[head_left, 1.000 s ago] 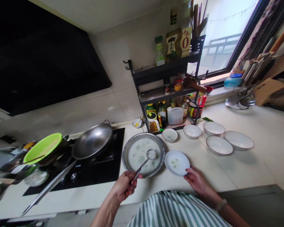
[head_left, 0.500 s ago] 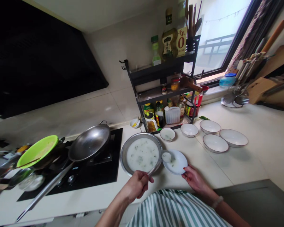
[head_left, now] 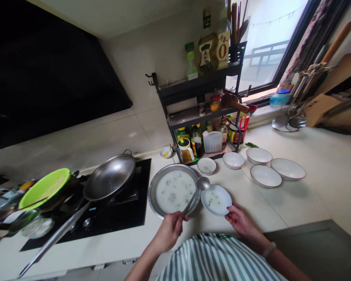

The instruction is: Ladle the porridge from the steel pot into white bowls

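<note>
My left hand (head_left: 170, 230) grips the handle of a metal ladle (head_left: 204, 183). Its bowl is raised over the gap between a steel basin (head_left: 151, 195) and a small white bowl (head_left: 204, 203). White liquid with dark green bits (head_left: 175, 191) fills much of the basin. A little of the same liquid lies in the small bowl. Fingers of my right hand (head_left: 240, 221) pinch that bowl's right rim as it stands on the counter. Behind it is another small bowl (head_left: 206, 166) with some greenish content.
White bowls with dark rims (head_left: 266, 177) stand to the right. A black shelf rack (head_left: 199, 117) with bottles and jars is behind the basin. On the left are a stove (head_left: 128, 210), a long-handled wok (head_left: 111, 177) and a bright green basin (head_left: 45, 187). Hanging utensils (head_left: 298, 119) occupy the right back.
The ladle has lifted and turned away from the small bowl, its liquid now in that bowl. My left hand has shifted slightly left; my right hand still holds the bowl's rim.
</note>
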A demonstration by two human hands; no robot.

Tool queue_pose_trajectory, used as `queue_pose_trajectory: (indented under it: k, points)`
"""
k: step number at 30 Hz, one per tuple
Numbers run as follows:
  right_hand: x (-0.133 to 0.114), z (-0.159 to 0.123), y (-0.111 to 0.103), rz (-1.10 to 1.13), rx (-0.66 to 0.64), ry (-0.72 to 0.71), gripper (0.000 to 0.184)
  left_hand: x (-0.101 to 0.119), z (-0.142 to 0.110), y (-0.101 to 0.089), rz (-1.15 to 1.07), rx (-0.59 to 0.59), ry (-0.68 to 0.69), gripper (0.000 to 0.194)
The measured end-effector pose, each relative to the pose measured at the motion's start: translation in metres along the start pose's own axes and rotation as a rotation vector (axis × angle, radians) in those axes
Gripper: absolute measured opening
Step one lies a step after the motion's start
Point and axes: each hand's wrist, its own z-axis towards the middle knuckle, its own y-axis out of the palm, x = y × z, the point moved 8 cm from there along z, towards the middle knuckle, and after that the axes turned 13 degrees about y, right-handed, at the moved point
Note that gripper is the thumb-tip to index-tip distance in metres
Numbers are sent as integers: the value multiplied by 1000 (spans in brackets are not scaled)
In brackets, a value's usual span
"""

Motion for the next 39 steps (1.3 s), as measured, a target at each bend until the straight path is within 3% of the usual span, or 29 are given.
queue_pose_trajectory:
  k: [2,4,9,12,14,18,24,39]
  points:
    - [0,1,-1,-7,6,-2,26,-17,-2,-9,-170,68,-144,51]
    - [0,1,-2,-9,14,-6,27,-34,-5,-19,-237,130,-261,52]
    - [0,3,-3,-14,8,-12,28,-56,-10,-44,62,197,-301,25]
    - [0,2,-2,23,8,1,30,-58,-11,-46,176,188,-266,19]
    - [1,2,-2,46,12,12,31,-60,-14,-42,123,164,-313,18]
    - [2,2,-2,50,7,22,30,-62,-22,-32,-193,140,-445,20]
    - [2,4,-5,-15,11,8,28,-58,-27,-33,-569,207,-521,22]
    - [2,7,-4,21,-2,26,27,-47,-29,-34,-710,248,-556,14]
